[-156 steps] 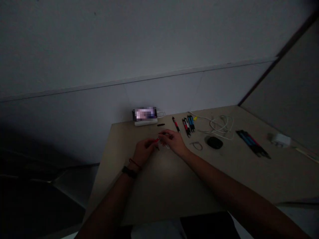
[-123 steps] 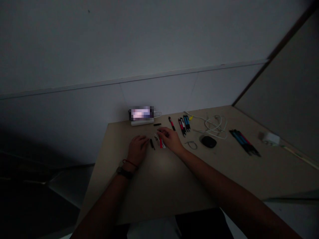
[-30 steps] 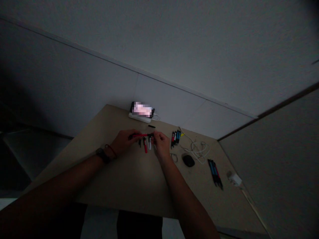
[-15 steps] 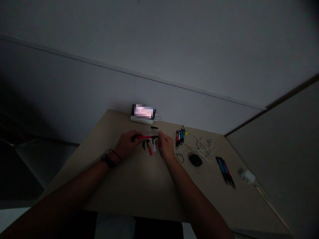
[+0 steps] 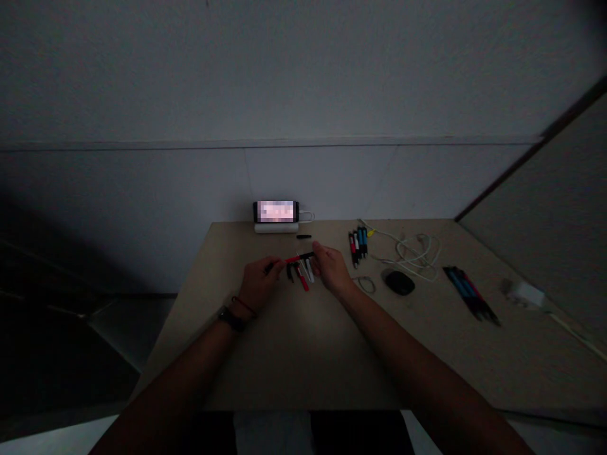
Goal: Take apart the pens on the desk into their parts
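Observation:
A red and black pen (image 5: 294, 259) is held level between my two hands above the table. My left hand (image 5: 260, 277) is closed on its left end, with a dark tip showing by the fingers. My right hand (image 5: 331, 265) pinches the black right end. Just under the pen lie loose pen parts: a red barrel (image 5: 302, 278), a white barrel (image 5: 310, 270) and small black pieces (image 5: 290, 272). One short black piece (image 5: 304, 237) lies farther back on its own.
A lit phone (image 5: 277, 212) leans on a white stand (image 5: 276, 228) near the wall. To the right are several pens (image 5: 358, 245), a tangled white cable (image 5: 411, 253), a black mouse (image 5: 399, 282), another group of pens (image 5: 471, 295) and a white plug (image 5: 528, 294).
The camera view has levelled and shifted, so the table appears straighter. Both hands still hold the pen, which now tilts slightly up toward its right end.

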Motion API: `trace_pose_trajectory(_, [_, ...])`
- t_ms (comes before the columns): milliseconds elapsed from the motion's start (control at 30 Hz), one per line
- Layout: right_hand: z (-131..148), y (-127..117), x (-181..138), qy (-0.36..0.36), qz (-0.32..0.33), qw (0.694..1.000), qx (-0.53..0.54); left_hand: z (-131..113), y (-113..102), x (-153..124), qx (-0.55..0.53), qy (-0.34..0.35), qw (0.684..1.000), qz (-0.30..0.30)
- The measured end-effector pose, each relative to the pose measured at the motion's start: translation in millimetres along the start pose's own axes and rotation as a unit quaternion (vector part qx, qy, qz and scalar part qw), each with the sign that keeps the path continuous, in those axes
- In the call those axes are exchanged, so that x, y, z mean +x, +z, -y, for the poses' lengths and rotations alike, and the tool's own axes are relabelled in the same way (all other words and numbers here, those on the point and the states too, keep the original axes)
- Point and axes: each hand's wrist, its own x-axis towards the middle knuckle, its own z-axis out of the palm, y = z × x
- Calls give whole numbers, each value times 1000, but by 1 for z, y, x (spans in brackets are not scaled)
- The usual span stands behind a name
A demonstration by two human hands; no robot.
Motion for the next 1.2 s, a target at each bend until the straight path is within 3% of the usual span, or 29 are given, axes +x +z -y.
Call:
trace_pose_trajectory(267, [9, 1, -2, -4, 24, 1000, 18, -3, -1, -1, 14, 1, 999, 30])
trace_pose_trajectory(467, [8, 4, -4, -47, 21, 999, -17, -2, -7, 4, -1, -7, 1000, 13])
trace_pose_trajectory(633, [1, 2, -3, -48, 11, 996, -77, 0, -3, 2, 43, 65, 997, -8])
trace_pose_trajectory(800, [5, 8, -8, -57, 58, 988, -132, -2, 2, -4, 90, 133, 987, 23])
trace_pose_trajectory(1000, [13, 10, -11, -92, 74, 976, -181, -9, 3, -8, 86, 118, 989, 22])
trace_pose_trajectory(1200, [15, 10, -12, -110, 82, 966, -219, -14, 2, -9, 76, 93, 990, 67])
